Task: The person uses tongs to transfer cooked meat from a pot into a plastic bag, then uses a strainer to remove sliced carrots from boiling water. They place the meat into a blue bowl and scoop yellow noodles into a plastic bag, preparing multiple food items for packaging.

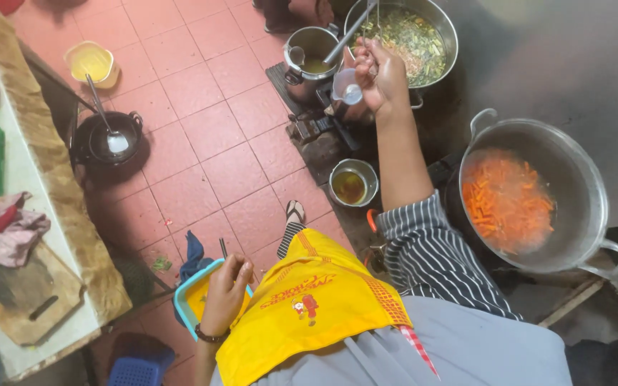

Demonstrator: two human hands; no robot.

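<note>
My right hand (380, 75) is raised over the stove, shut on the thin metal handle of a utensil that reaches into a large pan of chopped greens (409, 36). A small clear plastic cup (347, 88) stands just left of that hand. My left hand (227, 289) is low by my hip, gripping the edge of a blue-rimmed container with yellow contents (193, 294); a thin dark stick (223, 248) pokes up by the fingers. I wear a yellow apron (309, 307) and a striped sleeve.
A big wok of orange carrot pieces (509, 200) sits at right. A steel pot with a ladle (310, 57), a small bowl of oil (352, 184), a black pot with a spoon (109, 139) and a yellow tub (91, 63) stand on the red tile floor. A counter with a cutting board (19, 293) runs along the left.
</note>
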